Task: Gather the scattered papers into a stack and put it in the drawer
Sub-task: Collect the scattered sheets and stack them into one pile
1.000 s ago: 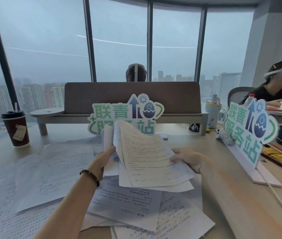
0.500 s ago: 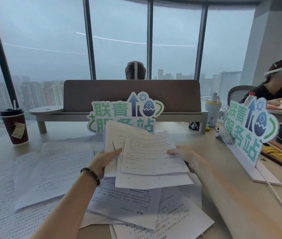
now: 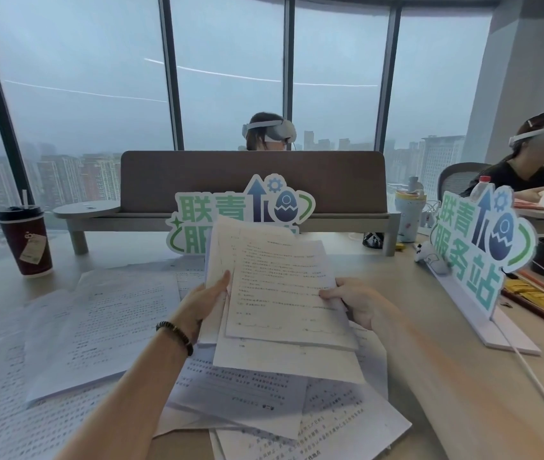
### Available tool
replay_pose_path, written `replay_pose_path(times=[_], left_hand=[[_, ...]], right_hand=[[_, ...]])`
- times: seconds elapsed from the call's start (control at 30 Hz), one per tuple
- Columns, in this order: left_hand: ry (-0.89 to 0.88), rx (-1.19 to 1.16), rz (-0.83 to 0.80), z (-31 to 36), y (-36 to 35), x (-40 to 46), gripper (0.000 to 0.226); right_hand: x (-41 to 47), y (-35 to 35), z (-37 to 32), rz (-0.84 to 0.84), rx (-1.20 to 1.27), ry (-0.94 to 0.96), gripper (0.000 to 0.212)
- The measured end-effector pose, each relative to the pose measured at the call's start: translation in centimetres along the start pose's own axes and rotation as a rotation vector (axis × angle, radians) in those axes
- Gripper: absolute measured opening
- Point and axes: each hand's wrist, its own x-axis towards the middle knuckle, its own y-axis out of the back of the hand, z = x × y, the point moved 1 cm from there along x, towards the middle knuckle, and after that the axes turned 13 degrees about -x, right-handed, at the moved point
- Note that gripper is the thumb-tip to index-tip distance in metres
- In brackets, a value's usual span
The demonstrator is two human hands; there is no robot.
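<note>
Both hands hold a loose bundle of printed papers (image 3: pixel 277 293) above the desk, its sheets fanned and uneven. My left hand (image 3: pixel 202 305), with a bead bracelet on the wrist, grips the bundle's left edge. My right hand (image 3: pixel 355 302) pinches the right edge. More scattered papers (image 3: pixel 104 327) lie spread over the desk to the left, and others (image 3: pixel 247 403) lie under the bundle toward me. No drawer is in view.
A green sign (image 3: pixel 194 224) stands behind the bundle and a second sign (image 3: pixel 473 257) stands at the right on a white base. A coffee cup (image 3: pixel 26 240) stands far left. A brown divider (image 3: pixel 254 180) crosses the desk's back. Two people sit beyond. A white cable (image 3: pixel 543 386) runs along the right.
The held bundle dropped from a raised tilt to a flatter position half a second ago. It is now tilted up a little again, with both hands at its sides.
</note>
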Motion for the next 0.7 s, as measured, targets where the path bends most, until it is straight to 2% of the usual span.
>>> replay_pose_path(times=[0.1, 0.4, 0.57, 0.7], left_hand=[[-0.017, 0.009, -0.058, 0.0, -0.2, -0.2, 0.039], [0.033, -0.064, -0.158, 0.2, -0.6, -1.1, 0.027], [-0.015, -0.100, -0.151, 0.6, -1.1, -1.3, 0.031], [-0.150, -0.104, -0.124, 1.7, -2.1, -1.7, 0.026]], right_hand=[[-0.4, -0.5, -0.3, 0.027, 0.019, -0.011, 0.018], [-0.9, -3.2, -0.6, -0.018, 0.067, 0.012, 0.021], [-2.6, -2.5, -2.6, 0.102, 0.008, 0.182, 0.026], [-3.7, -2.2, -4.4, 0.227, -0.062, 0.335, 0.022]])
